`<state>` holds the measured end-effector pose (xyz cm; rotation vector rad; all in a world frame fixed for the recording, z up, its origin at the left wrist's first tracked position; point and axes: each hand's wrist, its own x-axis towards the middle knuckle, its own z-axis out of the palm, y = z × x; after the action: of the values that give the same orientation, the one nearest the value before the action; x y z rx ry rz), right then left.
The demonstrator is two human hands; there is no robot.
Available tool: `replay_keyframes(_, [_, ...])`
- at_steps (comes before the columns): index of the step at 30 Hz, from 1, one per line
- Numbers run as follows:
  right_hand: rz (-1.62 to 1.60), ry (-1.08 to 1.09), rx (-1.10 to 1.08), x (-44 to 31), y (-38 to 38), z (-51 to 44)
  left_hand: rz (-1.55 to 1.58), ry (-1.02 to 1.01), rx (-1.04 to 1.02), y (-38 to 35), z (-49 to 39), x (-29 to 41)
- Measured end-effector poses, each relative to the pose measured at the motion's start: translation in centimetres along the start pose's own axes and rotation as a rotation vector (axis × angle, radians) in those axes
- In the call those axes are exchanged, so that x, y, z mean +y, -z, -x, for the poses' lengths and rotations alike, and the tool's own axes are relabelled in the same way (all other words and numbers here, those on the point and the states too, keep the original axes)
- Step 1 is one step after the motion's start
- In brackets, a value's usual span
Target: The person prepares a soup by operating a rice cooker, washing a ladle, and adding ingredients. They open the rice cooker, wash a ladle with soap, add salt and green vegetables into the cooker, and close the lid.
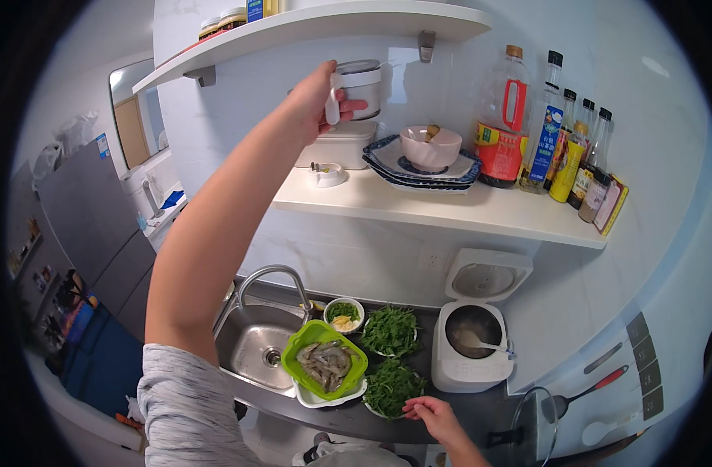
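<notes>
My left hand is raised to the shelf, its fingers around the handle of a lidded container above a cream lidded box. Low at the counter's front, my right hand has its fingers beside a plate of leafy greens; nothing shows in it. A second plate of greens sits behind. Raw shrimp lie in a green basket, tilted over a white tray. A small bowl holds chopped greens and pale pieces.
A steel sink is at the left, an open rice cooker with a spoon at the right. The wall shelf bears stacked plates, a pink bowl, an oil jug and several bottles. A glass lid stands at the lower right.
</notes>
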<state>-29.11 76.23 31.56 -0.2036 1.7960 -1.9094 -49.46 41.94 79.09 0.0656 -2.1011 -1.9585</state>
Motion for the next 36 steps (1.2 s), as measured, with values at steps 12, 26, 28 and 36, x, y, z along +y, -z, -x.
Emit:
replay_keyframes(12, [0.121, 0.084, 0.007, -4.2, -0.6, 1.0, 0.089, -0.094, -0.379, 5.7, 19.1, -15.0])
replay_keyframes(26, [0.555, 0.280, 0.232, -15.1, -6.1, 1.7, 0.203, 0.138, -0.710, -0.5, 28.0, -33.8])
replay_keyframes(28, [0.642, 0.296, 0.268, -15.0, -5.8, 1.7, 0.223, 0.132, -0.741, -1.0, 27.8, -34.3])
replay_keyframes(36, [1.262, 0.620, 0.280, -16.9, -2.6, 2.2, 0.063, -0.047, -0.799, -4.0, 26.2, -34.7])
